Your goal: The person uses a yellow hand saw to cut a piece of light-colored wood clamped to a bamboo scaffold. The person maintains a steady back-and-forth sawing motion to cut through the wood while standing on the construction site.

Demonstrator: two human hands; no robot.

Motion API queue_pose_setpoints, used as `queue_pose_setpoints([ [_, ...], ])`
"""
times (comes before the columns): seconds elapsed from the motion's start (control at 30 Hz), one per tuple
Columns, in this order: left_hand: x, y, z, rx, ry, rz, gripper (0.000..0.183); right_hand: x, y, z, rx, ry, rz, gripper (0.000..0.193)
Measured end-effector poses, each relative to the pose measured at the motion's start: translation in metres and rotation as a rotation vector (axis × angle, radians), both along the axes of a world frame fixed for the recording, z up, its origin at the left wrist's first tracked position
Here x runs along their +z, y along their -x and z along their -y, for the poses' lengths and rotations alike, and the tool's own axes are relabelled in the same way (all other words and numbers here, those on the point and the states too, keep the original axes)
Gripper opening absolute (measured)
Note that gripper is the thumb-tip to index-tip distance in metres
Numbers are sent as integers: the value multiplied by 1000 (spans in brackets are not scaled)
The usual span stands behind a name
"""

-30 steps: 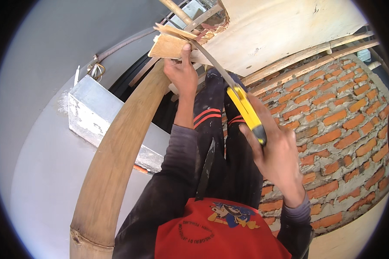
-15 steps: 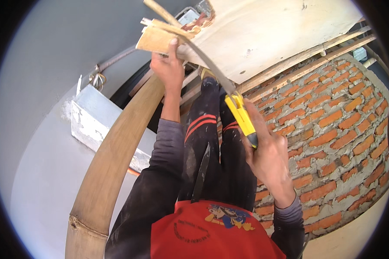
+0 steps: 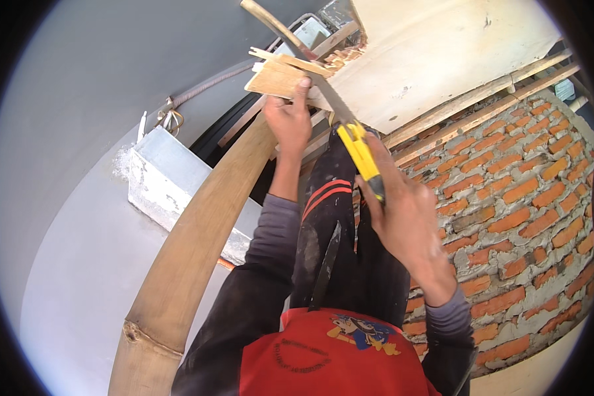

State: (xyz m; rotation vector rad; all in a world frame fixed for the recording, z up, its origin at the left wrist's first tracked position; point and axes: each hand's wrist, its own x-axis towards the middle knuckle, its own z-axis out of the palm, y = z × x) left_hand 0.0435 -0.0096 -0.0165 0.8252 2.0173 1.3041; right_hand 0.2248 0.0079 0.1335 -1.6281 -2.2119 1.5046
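My left hand (image 3: 289, 125) grips a thin, pale piece of wood (image 3: 270, 80), thumb on top, at the near edge of a plywood sheet. The piece has splintered strips along its far side. My right hand (image 3: 406, 214) is wrapped round the yellow and black handle of a hand saw (image 3: 358, 153). The saw's blade slants up and left, its front part against the right edge of the wood piece. Just beyond lies a tool with a round wooden handle (image 3: 269, 21); its head is partly hidden.
Left of my legs a thick bamboo pole (image 3: 195, 241) slants upward, beside a whitish concrete ledge (image 3: 171, 168) on the grey wall. The plywood sheet (image 3: 442, 63) has a ragged, chipped corner. Timber beams (image 3: 488, 105) run beneath it, and a brick wall (image 3: 508, 224) stands right.
My right hand has pushed the saw forward and left, so its handle is closer to the wood piece. My left hand keeps its hold. The whole view has shifted slightly.
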Motion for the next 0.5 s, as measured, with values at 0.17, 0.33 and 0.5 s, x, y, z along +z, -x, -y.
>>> queue_pose_setpoints([
  [0.17, 7, -16, 5, 116, 47, 24, 20, 16, -1, -7, 32, 33, 57, 58],
  [0.33, -19, 26, -13, 41, -33, -112, 23, 40, -15, 16, -31, 12, 37, 56],
  [0.5, -12, -3, 6, 126, -5, 35, 24, 55, -48, 21, 22, 106, 96, 57],
])
